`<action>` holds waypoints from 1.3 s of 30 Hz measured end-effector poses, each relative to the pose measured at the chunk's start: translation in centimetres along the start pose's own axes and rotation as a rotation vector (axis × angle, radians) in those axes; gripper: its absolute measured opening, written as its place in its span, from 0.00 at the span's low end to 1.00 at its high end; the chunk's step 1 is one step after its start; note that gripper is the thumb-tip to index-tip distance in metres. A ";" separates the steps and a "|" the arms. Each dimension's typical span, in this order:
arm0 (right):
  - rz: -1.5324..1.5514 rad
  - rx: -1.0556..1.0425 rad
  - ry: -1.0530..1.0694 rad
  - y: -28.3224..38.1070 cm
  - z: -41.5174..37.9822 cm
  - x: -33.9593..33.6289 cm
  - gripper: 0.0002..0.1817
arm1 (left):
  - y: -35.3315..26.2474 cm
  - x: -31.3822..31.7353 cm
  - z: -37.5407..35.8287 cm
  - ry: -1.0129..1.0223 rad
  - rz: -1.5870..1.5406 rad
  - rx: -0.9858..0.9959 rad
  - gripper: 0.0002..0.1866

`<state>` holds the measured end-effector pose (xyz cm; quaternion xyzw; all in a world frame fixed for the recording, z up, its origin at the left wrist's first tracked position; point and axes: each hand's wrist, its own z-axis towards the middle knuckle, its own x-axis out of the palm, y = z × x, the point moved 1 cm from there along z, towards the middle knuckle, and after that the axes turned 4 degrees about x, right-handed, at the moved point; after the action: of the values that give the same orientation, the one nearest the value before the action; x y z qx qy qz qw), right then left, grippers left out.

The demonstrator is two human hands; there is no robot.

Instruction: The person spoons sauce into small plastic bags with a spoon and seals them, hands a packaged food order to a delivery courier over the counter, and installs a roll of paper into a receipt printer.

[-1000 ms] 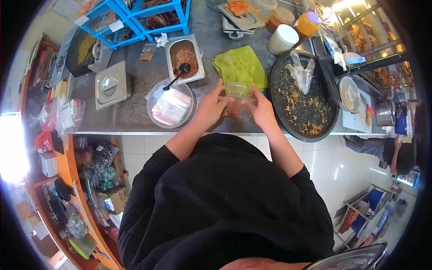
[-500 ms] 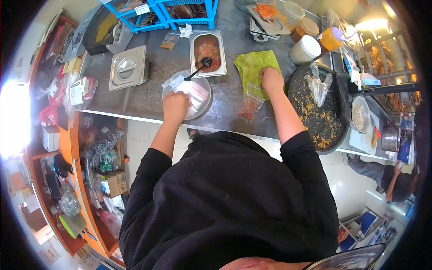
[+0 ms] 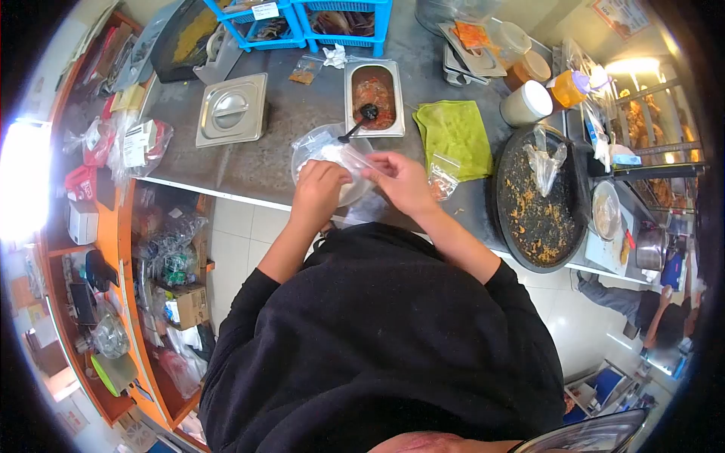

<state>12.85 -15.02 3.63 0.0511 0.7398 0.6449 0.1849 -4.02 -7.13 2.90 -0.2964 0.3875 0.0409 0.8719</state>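
- Working together over the round bowl (image 3: 296, 156), the two hands now meet there; half a second ago the right hand (image 3: 405, 183) was at the green cloth (image 3: 457, 136), and only the left hand (image 3: 320, 187) was at the bowl.
- The right thumb and forefinger are pinched on a clear bag (image 3: 355, 160), drawn out toward them at the bowl's right side.
- The left fingers are bent over the stack of bags; blur and clear plastic make it hard to be sure, so whether they grip the same bag cannot be told.
- The filled bag (image 3: 442, 180), between both hands a second ago, is out of their hold. It lies partly on the green cloth's lower left corner and partly on the table (image 3: 264, 166), just beside the right wrist.
- For the work in hand, that reads as one bag put by and attention turned to a fresh one, a judgement from the hands' shift.
- The metal tray (image 3: 399, 98) of red mixture (image 3: 374, 90) sits just behind the bowl. A black spoon (image 3: 368, 112) rests with its head over the mixture and its handle reaching down over the bowl's far rim, apart from the fingers.
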 end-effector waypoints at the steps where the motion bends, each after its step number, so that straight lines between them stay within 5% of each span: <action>1: 0.105 -0.007 0.031 -0.5 0.2 0.5 0.11 | -0.4 -0.6 0.3 -0.005 -0.017 -0.007 0.04; 2: -0.039 -0.181 0.007 -0.7 0.2 0.5 0.12 | -0.8 -0.9 0.5 -0.009 -0.037 -0.015 0.05; 4: -0.329 -0.525 -0.048 0.8 -0.3 0.3 0.12 | -1.5 -1.0 0.0 0.032 -0.425 -0.357 0.07; 8: -0.481 -0.637 -0.018 1.6 -0.8 1.0 0.11 | -0.2 -0.4 -0.7 0.102 -0.917 -0.759 0.09; 13: -0.268 -0.521 0.057 3.8 -1.0 1.3 0.13 | 0.2 -1.1 -1.1 0.084 -0.929 -0.795 0.09; 16: 0.031 -0.104 0.118 2.5 -0.8 2.2 0.13 | -0.4 -1.0 -1.0 0.099 -0.827 -0.679 0.08; 21: -0.280 0.070 0.215 5.6 -0.8 1.6 0.09 | 0.0 -2.1 -1.0 0.196 -0.713 -0.618 0.09; 25: -0.400 0.033 0.180 4.2 -0.7 1.6 0.07 | -0.3 -2.0 -1.2 0.149 -0.700 -0.366 0.08; 31: -0.342 -0.152 0.006 2.5 0.1 2.6 0.04 | -0.1 -3.0 -1.4 0.232 -0.638 -0.460 0.08; 35: -0.807 -0.634 0.332 4.9 -0.4 2.9 0.04 | 0.5 -5.6 0.2 0.361 -0.230 -0.392 0.11; 39: -0.729 -0.591 0.435 7.9 -0.6 3.3 0.04 | 1.6 -7.3 1.7 0.440 -0.124 -0.492 0.12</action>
<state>8.25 -13.24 10.73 -0.3997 0.5173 0.7156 0.2460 -8.48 -3.68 8.15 -0.5228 0.5264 0.0152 0.6703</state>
